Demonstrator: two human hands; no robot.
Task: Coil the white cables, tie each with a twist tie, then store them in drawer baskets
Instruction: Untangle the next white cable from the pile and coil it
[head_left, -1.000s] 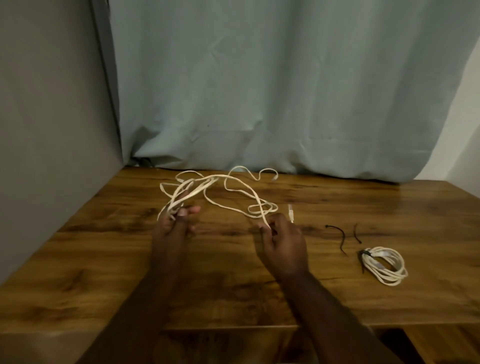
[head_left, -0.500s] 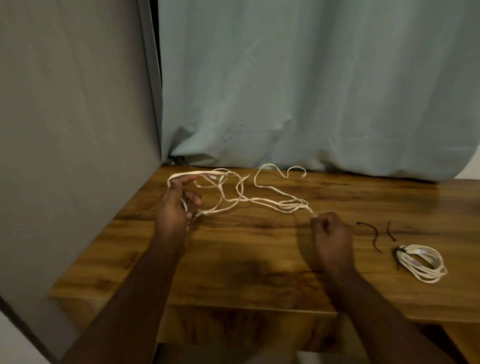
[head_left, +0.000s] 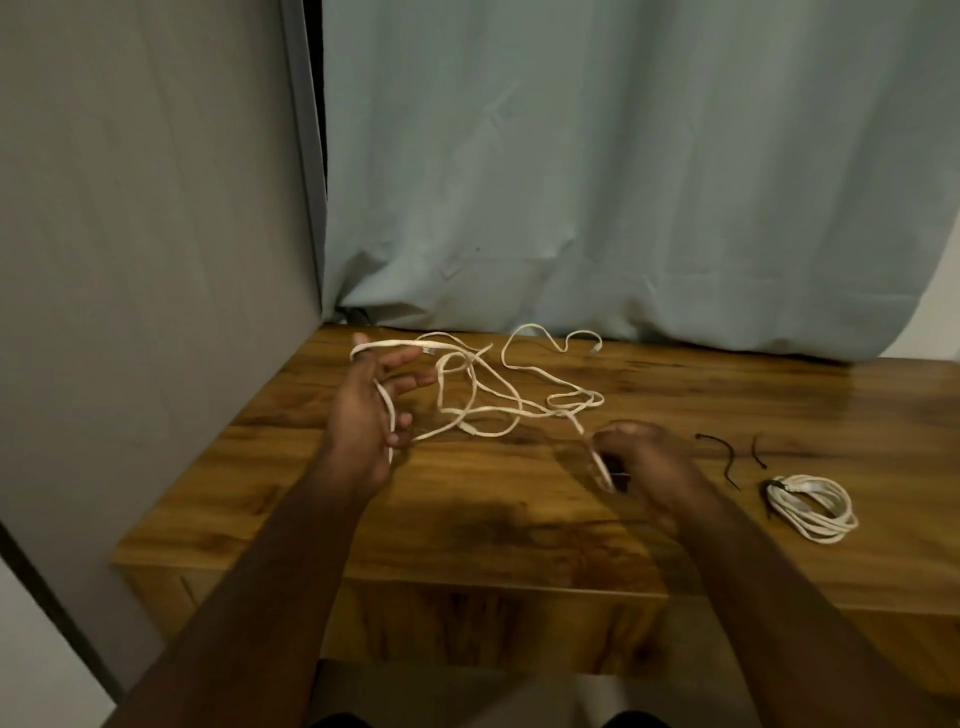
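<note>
A pale blue-green curtain fills the back of the view from eleven to two o'clock, hanging down to the far edge of the counter. A grey wall covers the left side from eight to eleven o'clock. The wooden counter spreads across the middle and right.

Two bare forearms reach in from six o'clock. The left hand is raised at about ten o'clock of the counter, palm turned inward. Its fingers are spread fairly wide, and a loop of loose white cable is draped over the top of the hand and runs down across the palm. The rest of this cable lies in an untidy tangle on the counter between the hands, with one plug end trailing toward twelve o'clock near the curtain. The right hand sits near the centre, slightly blurred, its fingers curled narrowly and pinching a strand of the same cable.

At three o'clock lies a coil, already bound with a dark tie. Just beside it, toward the right hand, two loose black ties lie on the wood.
</note>
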